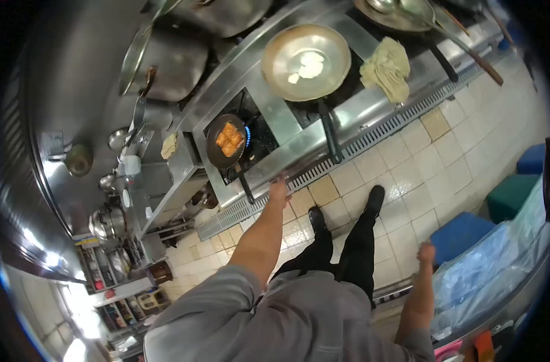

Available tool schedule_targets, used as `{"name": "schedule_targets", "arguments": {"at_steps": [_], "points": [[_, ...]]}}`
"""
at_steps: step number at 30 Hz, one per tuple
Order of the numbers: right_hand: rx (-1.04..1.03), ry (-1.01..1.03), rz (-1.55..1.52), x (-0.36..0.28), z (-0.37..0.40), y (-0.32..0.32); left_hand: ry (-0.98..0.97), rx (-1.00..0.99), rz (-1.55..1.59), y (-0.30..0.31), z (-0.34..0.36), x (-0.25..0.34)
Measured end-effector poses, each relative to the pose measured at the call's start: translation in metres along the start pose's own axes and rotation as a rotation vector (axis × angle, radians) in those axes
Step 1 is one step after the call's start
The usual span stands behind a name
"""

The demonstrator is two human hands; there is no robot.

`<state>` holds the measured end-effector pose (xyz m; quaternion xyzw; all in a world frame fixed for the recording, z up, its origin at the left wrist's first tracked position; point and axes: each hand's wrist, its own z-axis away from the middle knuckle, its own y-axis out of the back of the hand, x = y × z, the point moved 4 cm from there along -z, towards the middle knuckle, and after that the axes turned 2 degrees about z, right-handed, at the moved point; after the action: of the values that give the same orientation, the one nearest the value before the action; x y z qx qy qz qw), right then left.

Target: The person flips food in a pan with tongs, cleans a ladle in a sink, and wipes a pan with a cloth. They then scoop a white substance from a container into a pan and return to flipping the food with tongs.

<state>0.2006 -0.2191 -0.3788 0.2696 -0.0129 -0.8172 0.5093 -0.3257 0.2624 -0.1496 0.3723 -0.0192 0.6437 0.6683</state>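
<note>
My left hand [279, 192] hangs over the front edge of the stove, right of the small pan's handle, fingers slightly apart and nothing visible in it. Off to the right, over the floor near the blue stool, is my right hand [426, 253], with fingers curled in and no object showing. Orange-brown pieces of food [229, 139] lie in the small dark pan [213, 145] over a blue flame. A large pan [276, 63] with a black handle rests on the stove to its right, with bright white patches inside. Neither hand touches a pan.
A crumpled yellowish cloth [386, 69] lies on the stove's front edge. Further right is another pan [401, 27] with ladles. Large metal pots [172, 60] stand behind. Blue stools [462, 236] and a green one [511, 196] are at the right beside plastic sheeting [486, 277].
</note>
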Motion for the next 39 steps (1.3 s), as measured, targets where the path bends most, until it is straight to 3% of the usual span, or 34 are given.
{"name": "schedule_targets", "arguments": {"at_steps": [1, 4, 6, 9, 10, 12, 15, 39], "points": [[-0.157, -0.156, -0.400, 0.031, -0.021, 0.027, 0.040, -0.030, 0.046, -0.002, -0.005, 0.005], [0.084, -0.045, -0.025, -0.017, 0.042, 0.025, -0.034, 0.014, 0.060, -0.009, -0.011, 0.006], [0.010, -0.089, -0.152, -0.012, 0.054, 0.014, -0.061, 0.049, -0.027, -0.006, -0.023, -0.002], [0.052, -0.137, -0.235, -0.004, 0.071, -0.003, 0.086, -0.295, -0.011, 0.006, -0.065, -0.028], [-0.031, -0.188, -0.221, 0.008, 0.066, -0.016, 0.089, -0.293, -0.020, 0.003, -0.060, -0.028], [-0.114, -0.243, -0.215, 0.018, 0.066, -0.028, 0.191, -0.077, 0.296, -0.011, -0.001, 0.001], [-0.140, -0.236, -0.165, 0.001, 0.085, -0.046, 0.196, -0.085, 0.172, -0.015, 0.022, 0.017], [-0.095, -0.123, -0.130, -0.035, 0.062, -0.028, 0.203, -0.060, 0.154, -0.009, 0.020, 0.022]]}}
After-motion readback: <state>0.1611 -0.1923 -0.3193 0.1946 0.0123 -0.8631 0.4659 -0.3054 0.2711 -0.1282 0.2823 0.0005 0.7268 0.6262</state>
